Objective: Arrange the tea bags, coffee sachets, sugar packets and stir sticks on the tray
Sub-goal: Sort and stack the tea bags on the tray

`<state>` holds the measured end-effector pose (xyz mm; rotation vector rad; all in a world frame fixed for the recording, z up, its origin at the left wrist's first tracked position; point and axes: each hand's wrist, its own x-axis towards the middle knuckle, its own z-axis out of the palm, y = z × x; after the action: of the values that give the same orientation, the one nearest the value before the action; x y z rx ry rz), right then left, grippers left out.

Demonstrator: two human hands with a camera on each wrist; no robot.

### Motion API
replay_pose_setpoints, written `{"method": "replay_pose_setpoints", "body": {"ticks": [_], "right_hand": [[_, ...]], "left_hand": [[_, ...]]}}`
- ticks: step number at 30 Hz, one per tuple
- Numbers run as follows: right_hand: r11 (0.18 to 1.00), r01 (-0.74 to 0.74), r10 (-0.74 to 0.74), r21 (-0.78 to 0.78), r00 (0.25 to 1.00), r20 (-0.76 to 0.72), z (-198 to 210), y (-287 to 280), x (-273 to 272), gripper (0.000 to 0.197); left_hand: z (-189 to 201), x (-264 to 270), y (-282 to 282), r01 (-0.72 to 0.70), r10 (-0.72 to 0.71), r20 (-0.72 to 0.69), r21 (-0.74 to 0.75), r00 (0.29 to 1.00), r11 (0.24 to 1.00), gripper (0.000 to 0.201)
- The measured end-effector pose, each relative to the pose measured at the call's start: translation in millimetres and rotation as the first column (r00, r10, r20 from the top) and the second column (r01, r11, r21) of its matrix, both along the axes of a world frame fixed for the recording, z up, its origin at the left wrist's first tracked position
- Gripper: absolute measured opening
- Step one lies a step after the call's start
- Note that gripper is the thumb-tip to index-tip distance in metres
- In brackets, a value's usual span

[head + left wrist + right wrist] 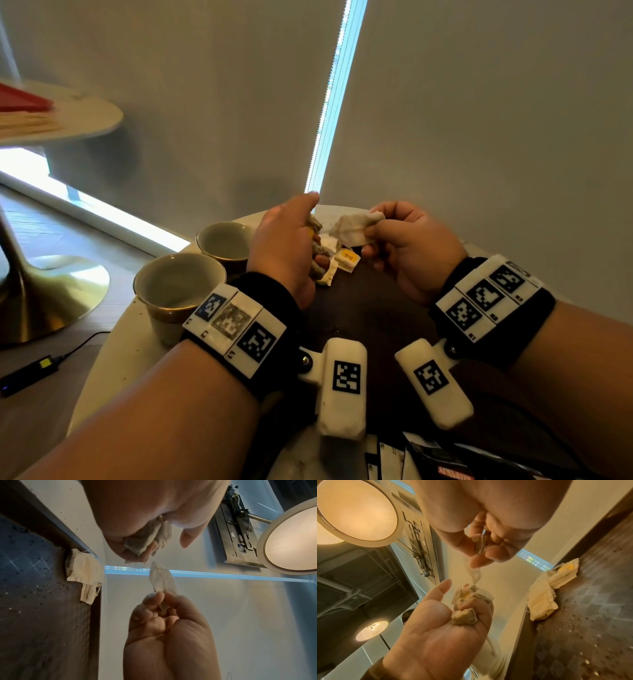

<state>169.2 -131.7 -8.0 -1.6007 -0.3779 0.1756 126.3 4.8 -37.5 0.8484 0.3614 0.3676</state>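
Crumpled off-white paper tea bags (pixel 356 228), matt, thin, slightly translucent. Dark brown tray (pixel 370 308) looks wooden, speckled, dull sheen. Two beige cups (pixel 178 284), smooth glazed ceramic.

We hold both forearms forward, wrists banded, hands raised side by side near twelve o'clock. Our left hand (pixel 284 246) has its fingers curled tight around a crumpled wad, thumb extended upward. Our right hand (pixel 407 246) pinches a single piece between thumb and fingertips (pixel 154 599), remaining fingers curled inward. The hands are just apart.
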Motion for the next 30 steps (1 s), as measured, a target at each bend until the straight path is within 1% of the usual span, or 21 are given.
{"method": "replay_pose_setpoints", "body": {"ticks": [2,5,8,10,13,15,19,20,23,24,26,28,30], "right_hand": [[0.999,0.030,-0.031,0.029,0.999,0.022,2,-1,2,0.021],[0.995,0.027,-0.030,0.091,0.999,0.033,3,-2,2,0.015],[0.992,0.006,-0.012,0.129,0.999,0.039,1,1,-1,0.006],[0.992,0.007,-0.013,0.124,0.999,0.047,0,3,-3,0.010],[0.998,0.013,-0.018,0.054,0.996,0.082,-2,6,-4,0.017],[1.000,0.023,-0.025,0.022,0.995,0.100,-4,5,-3,0.023],[1.000,-0.003,0.002,0.012,0.999,0.045,-7,5,-1,0.027],[1.000,-0.017,0.018,-0.009,0.999,0.044,-9,4,0,0.027],[0.992,-0.046,0.058,-0.121,0.993,0.100,-12,2,-4,0.029],[0.990,-0.056,0.070,-0.130,0.992,0.103,-12,2,-5,0.029],[0.993,-0.059,0.067,-0.099,0.995,0.079,-11,2,-6,0.031],[0.994,-0.036,0.043,-0.102,0.997,0.069,-12,1,-3,0.032],[0.990,-0.012,0.022,-0.139,0.998,0.066,-14,-1,1,0.032]], "left_hand": [[-1,1,0,-0.007,0.008,-0.016,0.028,1.000,1.000,0.026],[-4,1,1,0.013,-0.010,-0.030,0.111,1.000,0.994,0.028],[-6,0,-1,0.113,-0.100,-0.073,0.196,0.992,0.974,0.042],[-9,1,-2,0.144,-0.125,-0.093,0.234,0.988,0.961,0.046],[-11,2,-2,0.132,-0.114,-0.078,0.280,0.990,0.951,0.031],[-12,3,-1,0.108,-0.095,-0.059,0.300,0.994,0.948,0.027],[-11,3,-3,0.079,-0.083,0.004,0.270,0.997,0.960,0.029],[-10,2,-3,0.079,-0.084,0.007,0.263,0.996,0.961,0.028],[-12,2,-2,0.097,-0.098,-0.011,0.262,0.995,0.960,0.027],[-12,2,-1,0.106,-0.107,-0.012,0.265,0.994,0.958,0.028],[-11,0,0,0.111,-0.112,-0.011,0.258,0.994,0.960,0.029],[-4,-4,0,0.067,-0.071,0.008,0.226,0.997,0.972,0.027],[4,-9,0,-0.035,0.024,0.079,0.140,0.997,0.989,0.033]]}}
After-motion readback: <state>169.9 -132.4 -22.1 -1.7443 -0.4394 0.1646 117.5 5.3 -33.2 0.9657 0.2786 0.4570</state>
